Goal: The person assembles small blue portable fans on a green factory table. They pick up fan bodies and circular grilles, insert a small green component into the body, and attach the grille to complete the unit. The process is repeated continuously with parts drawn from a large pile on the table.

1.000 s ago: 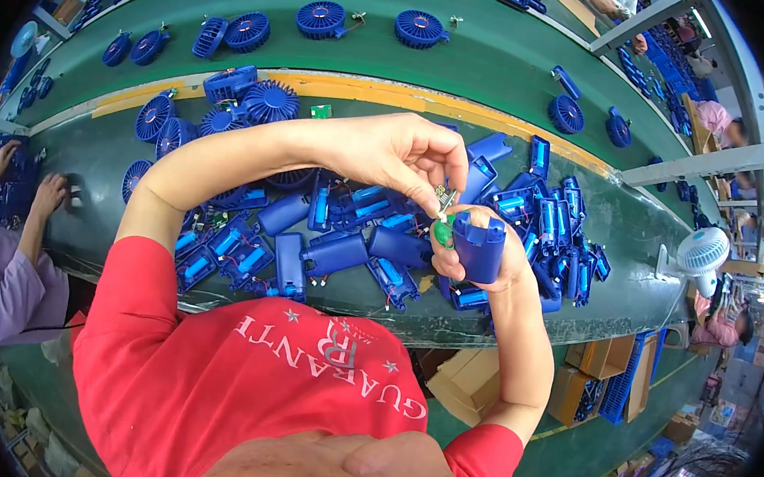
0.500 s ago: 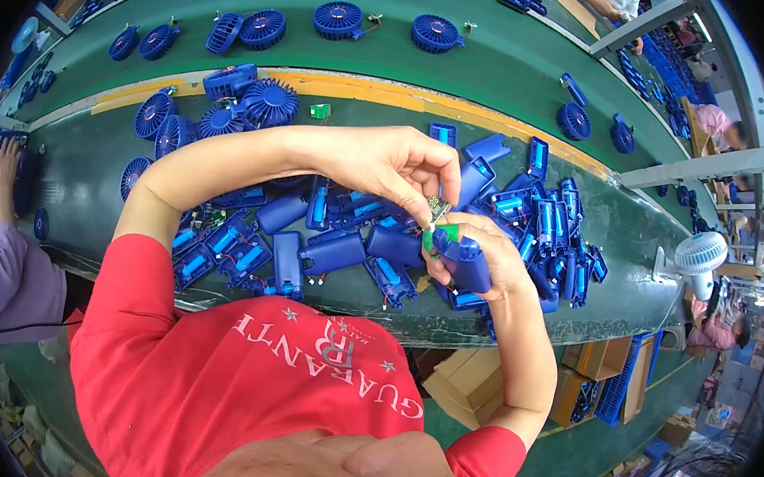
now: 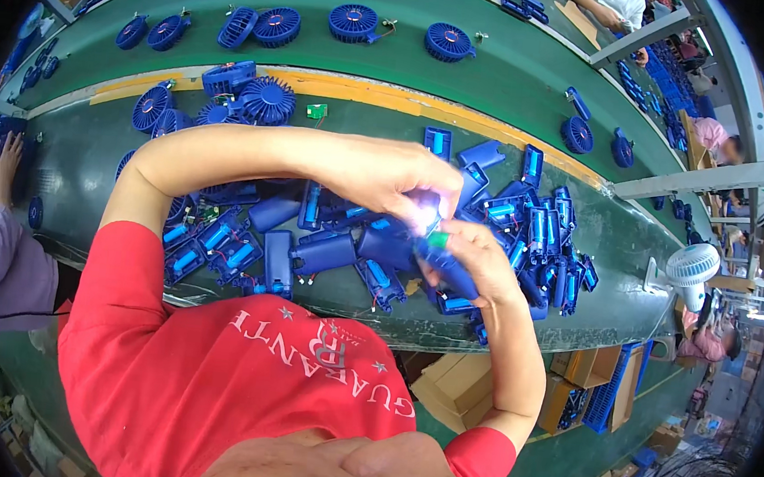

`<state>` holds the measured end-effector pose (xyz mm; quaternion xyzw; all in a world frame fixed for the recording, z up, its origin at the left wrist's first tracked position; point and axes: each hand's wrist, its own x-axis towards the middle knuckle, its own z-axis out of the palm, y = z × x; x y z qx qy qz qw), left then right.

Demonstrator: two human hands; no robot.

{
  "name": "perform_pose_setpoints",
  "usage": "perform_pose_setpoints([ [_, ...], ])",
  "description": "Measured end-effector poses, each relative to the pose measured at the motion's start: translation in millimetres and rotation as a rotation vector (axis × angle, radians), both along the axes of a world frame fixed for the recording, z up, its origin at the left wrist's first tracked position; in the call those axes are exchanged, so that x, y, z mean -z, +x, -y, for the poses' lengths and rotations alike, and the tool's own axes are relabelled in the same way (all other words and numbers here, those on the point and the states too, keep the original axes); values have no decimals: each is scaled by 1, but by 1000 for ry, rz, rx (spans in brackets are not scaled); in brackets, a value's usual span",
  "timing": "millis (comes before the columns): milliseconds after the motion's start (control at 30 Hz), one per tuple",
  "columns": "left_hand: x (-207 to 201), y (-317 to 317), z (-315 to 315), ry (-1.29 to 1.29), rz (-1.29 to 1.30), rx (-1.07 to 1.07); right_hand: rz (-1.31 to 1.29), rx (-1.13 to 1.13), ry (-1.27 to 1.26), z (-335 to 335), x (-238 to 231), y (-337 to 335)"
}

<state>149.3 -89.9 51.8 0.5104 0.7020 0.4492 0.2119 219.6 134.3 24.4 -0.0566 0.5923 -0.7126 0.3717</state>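
Note:
My right hand (image 3: 477, 262) grips a blue handle casing (image 3: 447, 272), which is smeared by motion. Green wrapping (image 3: 437, 240) shows around the tip of its thumb. Just above the casing, my left hand (image 3: 420, 189) is pinched at the casing's upper end, where the small circuit board was visible earlier. A bright white glow (image 3: 425, 215) between the hands washes out the board and the fingertips there. Around and beneath the hands lies a pile of blue handle casings (image 3: 325, 254), several with light-blue battery cells inside and short wires.
Blue round fan heads (image 3: 267, 100) are heaped left of the casings, near a small green board (image 3: 318, 111). More fan heads (image 3: 352, 23) lie on the green belt behind a yellow strip (image 3: 367, 92). A white fan (image 3: 692, 265) stands right; cardboard boxes (image 3: 455, 390) sit below the bench.
A bright glow has appeared between my hands, where the circuit board was visible. The casing has tilted and shifted slightly left with my right hand. Fan heads on the belt have shifted right.

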Motion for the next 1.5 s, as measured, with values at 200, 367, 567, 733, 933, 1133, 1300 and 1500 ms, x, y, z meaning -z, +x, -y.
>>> perform_pose_setpoints([
  [200, 17, -91, -21, 241, -31, -448, -186, 296, 62, -26, -48, -71],
  [367, 75, -183, -28, -81, -763, -520, -286, 347, 83, -57, -64, -142],
  [567, 91, -234, -80, -506, -910, -568, -279, 603, 245, -102, -37, -197],
  [733, 100, -254, -105, -659, -896, -558, -707, 536, 713, -144, -7, -151],
  [933, 124, -257, -83, -625, -818, -643, -1110, 32, 986, -140, -9, -45],
  [1133, 99, -215, -62, -723, -549, -607, -1335, 36, 1191, -141, 10, 1],
  [1300, 86, -184, -41, -539, -415, -669, -1165, 361, 952, -140, 28, -7],
  [1500, 42, -147, -33, 45, 19, -604, -701, 657, 348, -119, 17, -17],
])
